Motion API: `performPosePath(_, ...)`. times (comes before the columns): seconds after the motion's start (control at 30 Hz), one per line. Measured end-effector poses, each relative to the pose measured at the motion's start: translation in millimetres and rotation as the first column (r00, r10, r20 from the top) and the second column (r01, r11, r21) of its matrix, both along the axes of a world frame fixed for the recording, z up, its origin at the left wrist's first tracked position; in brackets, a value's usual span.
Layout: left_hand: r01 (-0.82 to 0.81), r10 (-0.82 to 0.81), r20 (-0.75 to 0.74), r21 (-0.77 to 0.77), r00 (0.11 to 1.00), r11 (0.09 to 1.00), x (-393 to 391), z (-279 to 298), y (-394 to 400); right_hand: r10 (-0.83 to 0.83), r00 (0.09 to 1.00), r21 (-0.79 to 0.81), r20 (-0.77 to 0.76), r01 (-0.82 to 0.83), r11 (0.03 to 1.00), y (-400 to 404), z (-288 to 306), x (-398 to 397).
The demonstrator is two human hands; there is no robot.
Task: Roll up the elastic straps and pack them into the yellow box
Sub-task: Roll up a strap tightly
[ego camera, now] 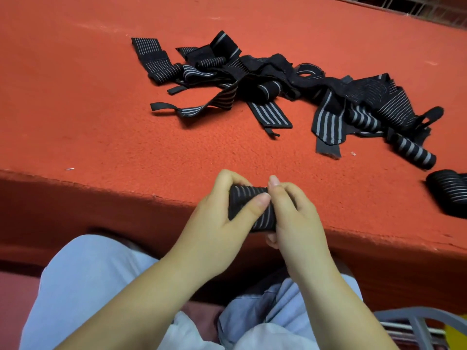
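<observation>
Both hands hold one rolled black elastic strap with grey stripes (249, 200) just in front of the red table's near edge. My left hand (222, 223) grips its left end, thumb across the front. My right hand (295, 218) pinches its right end with curled fingers. A tangled pile of loose black striped straps (278, 82) lies further back on the red table (88, 97). A finished roll (414, 152) lies at the right, and another (449, 190) sits at the right edge. A bit of yellow (456, 337), possibly the box, shows at the bottom right corner.
My lap in light blue trousers (83, 286) fills the bottom of the view. A grey metal frame (417, 322) stands at the lower right beside the yellow bit. A wire grid (417, 6) runs along the table's far right edge.
</observation>
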State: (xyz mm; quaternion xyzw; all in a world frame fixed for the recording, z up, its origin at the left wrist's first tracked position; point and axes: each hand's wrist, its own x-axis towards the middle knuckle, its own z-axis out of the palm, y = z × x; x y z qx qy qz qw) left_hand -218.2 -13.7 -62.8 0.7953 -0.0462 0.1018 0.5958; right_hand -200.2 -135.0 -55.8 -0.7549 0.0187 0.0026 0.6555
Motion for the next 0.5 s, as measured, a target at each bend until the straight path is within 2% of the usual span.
performPosePath(0.07, 0.018, -0.046, -0.141, -0.192, 0.989, 0.981, 4, 3, -1, -0.009, 0.978, -0.099, 0.207, 0.030, 0.995, 0, -2, -3)
performPosePath(0.13, 0.002, -0.020, -0.102, -0.170, 0.995, 0.985, 7, 7, -2, -0.017, 0.971, -0.049, 0.239, 0.029, 0.998, 2, -3, -6)
performPosePath(0.17, -0.018, 0.014, -0.036, -0.121, 0.999, 0.993, 9, 7, -1, -0.028, 0.985, 0.037, 0.170, 0.022, 0.999, 3, 0, -5)
performPosePath(0.23, -0.117, 0.117, 0.114, -0.003, 0.987, 0.993, 12, 8, 3, 0.002, 0.997, 0.227, -0.076, 0.015, 0.974, 3, 3, -2)
performPosePath(0.33, -0.263, 0.194, 0.329, 0.180, 0.924, 0.948, 19, 10, 9, 0.196, 0.903, 0.390, -0.382, -0.035, 0.920, 0, 12, -1)
performPosePath(0.4, -0.264, 0.130, 0.422, 0.279, 0.897, 0.923, 23, 12, 9, 0.300, 0.845, 0.481, -0.443, -0.059, 0.875, -3, 16, 0)
performPosePath(0.5, -0.231, -0.044, 0.529, 0.443, 0.848, 0.866, 27, 13, 4, 0.352, 0.842, 0.619, -0.410, -0.027, 0.785, -8, 28, 7)
